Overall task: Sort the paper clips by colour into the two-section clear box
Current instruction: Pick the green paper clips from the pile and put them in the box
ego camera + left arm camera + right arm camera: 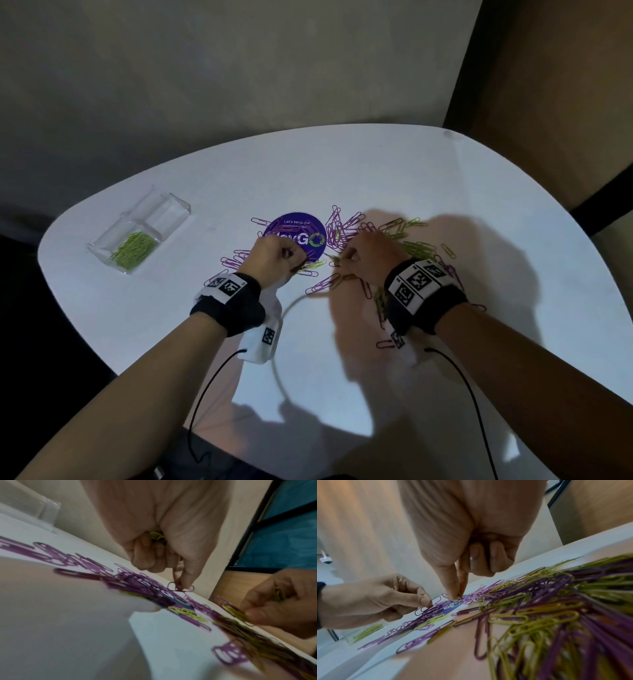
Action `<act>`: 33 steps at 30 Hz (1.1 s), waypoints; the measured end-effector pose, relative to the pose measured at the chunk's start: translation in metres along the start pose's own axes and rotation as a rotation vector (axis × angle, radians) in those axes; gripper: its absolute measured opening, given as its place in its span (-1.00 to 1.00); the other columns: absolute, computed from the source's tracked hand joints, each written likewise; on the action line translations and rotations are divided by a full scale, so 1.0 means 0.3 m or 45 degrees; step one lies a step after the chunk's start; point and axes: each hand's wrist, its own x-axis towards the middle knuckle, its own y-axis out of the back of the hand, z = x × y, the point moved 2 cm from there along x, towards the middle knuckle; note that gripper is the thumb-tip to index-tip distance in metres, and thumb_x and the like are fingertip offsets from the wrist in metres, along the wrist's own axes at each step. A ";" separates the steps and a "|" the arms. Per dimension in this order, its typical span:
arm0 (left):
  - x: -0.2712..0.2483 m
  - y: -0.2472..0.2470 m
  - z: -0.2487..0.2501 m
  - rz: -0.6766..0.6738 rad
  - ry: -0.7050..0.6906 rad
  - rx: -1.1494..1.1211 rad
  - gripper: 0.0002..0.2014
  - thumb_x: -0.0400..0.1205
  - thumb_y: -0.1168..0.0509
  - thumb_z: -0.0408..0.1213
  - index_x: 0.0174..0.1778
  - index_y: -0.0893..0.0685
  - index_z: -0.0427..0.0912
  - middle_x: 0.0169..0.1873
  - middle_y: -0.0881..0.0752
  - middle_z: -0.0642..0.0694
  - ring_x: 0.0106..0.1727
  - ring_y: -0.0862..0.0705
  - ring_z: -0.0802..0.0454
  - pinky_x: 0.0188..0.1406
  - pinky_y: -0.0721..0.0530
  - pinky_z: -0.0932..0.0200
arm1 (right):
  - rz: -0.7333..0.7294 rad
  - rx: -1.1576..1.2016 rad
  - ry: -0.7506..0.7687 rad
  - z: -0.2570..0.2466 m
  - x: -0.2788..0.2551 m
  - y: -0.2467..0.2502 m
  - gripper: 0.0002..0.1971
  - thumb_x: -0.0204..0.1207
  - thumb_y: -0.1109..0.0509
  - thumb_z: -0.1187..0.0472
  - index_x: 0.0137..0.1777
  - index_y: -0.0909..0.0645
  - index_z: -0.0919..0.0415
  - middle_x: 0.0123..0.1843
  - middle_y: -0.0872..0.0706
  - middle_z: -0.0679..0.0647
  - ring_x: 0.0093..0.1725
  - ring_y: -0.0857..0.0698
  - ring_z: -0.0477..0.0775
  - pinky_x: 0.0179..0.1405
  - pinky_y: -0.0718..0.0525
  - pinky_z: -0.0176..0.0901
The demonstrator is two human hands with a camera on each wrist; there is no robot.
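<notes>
Sorting looks early: few green paper clips (133, 250) in clear box (178, 205), mixed pile (342, 229) on worktop (376, 164). Left hand (274, 257) pinches a purple clip (181, 588), right hand (370, 253) a green clip (458, 598).
</notes>
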 end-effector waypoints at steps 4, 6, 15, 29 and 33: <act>0.043 0.036 -0.034 0.127 0.017 0.146 -0.84 0.59 -0.34 -0.22 -0.07 -0.79 -0.19 -0.26 -0.77 -0.18 -0.15 -0.69 -0.10 -0.13 -0.58 0.21 | -0.044 0.096 -0.031 -0.005 0.047 0.006 -0.90 0.43 -0.50 0.09 -0.13 -0.81 0.06 -0.09 -0.83 0.08 -0.02 -0.76 0.08 -0.03 -0.67 -0.17; 0.049 0.037 -0.040 0.108 0.002 0.198 -0.82 0.57 -0.36 -0.19 0.03 -0.78 -0.10 -0.10 -0.80 -0.20 0.00 -0.71 -0.16 0.03 -0.66 0.02 | -0.068 0.093 -0.027 -0.018 0.076 0.006 -0.90 0.40 -0.53 0.10 -0.12 -0.81 0.06 -0.09 -0.83 0.07 -0.02 -0.76 0.07 -0.03 -0.68 -0.19; -0.025 -0.041 -0.014 0.032 -0.102 0.237 -0.80 0.48 -0.42 -0.09 -0.40 -0.72 -0.09 -0.49 -0.69 0.05 -0.36 -0.64 0.04 -0.32 -0.59 0.18 | -0.096 0.184 -0.071 0.000 0.148 -0.007 -0.86 0.41 -0.56 0.15 -0.09 -0.82 0.18 -0.04 -0.83 0.10 0.01 -0.76 0.08 0.05 -0.67 -0.18; 0.048 -0.052 0.050 -0.212 -0.049 0.497 -0.86 0.44 -0.40 -0.22 -0.31 -0.64 -0.22 -0.32 -0.62 -0.17 -0.16 -0.68 -0.20 -0.32 -0.56 0.11 | -0.113 -0.063 0.130 -0.040 0.111 -0.024 -0.74 0.44 -0.49 0.13 0.14 -0.74 -0.06 0.22 -0.75 -0.04 0.23 -0.70 0.10 0.27 -0.61 -0.10; 0.051 -0.049 0.047 -0.312 -0.130 0.539 -0.78 0.42 -0.37 -0.21 -0.46 -0.47 -0.12 -0.44 -0.57 -0.09 -0.23 -0.64 -0.17 -0.32 -0.58 0.10 | -0.105 -0.137 0.146 -0.053 0.084 -0.021 -0.85 0.41 -0.44 0.14 -0.06 -0.76 -0.08 0.13 -0.76 -0.02 0.14 -0.72 0.12 0.15 -0.62 -0.11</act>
